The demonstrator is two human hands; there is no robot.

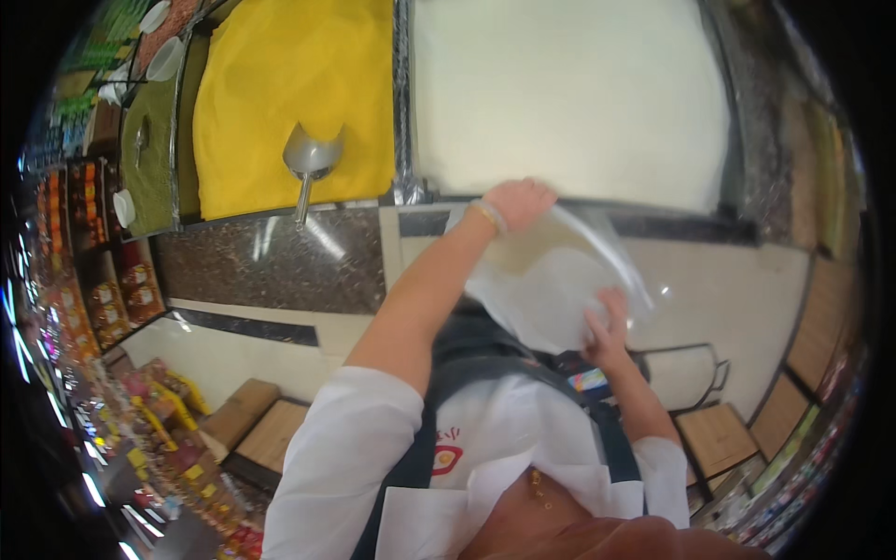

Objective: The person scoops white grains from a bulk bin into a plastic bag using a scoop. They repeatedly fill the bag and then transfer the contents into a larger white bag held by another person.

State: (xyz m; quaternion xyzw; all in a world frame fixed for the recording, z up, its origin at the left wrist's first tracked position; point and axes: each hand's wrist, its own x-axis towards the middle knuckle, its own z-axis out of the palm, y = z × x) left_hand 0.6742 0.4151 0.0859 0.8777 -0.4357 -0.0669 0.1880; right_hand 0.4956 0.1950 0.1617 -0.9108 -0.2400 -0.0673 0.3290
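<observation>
My left hand [519, 204], a band around its wrist, grips the upper edge of a translucent plastic bag [546, 280]. The bag hangs before my dark apron. My right hand [607, 323] is at the bag's right side with thumb and fingers spread. Blur hides whether those fingers pinch the film. The bag's lower part looks whitish, and whether it holds anything is unclear. Just beyond my left hand is a bin of fine white grain or powder [567, 105]. To its left, a metal scoop [311, 157] lies on a bin of yellow grain [294, 77], its handle over the front edge.
Farther left stands a bin of green grain or beans [150, 154] with a small scoop and a white tub [124, 208]. Shelves of packaged goods [105, 301] line the left. A metal-framed cart or rack [682, 378] and wooden stands [717, 441] are at the right.
</observation>
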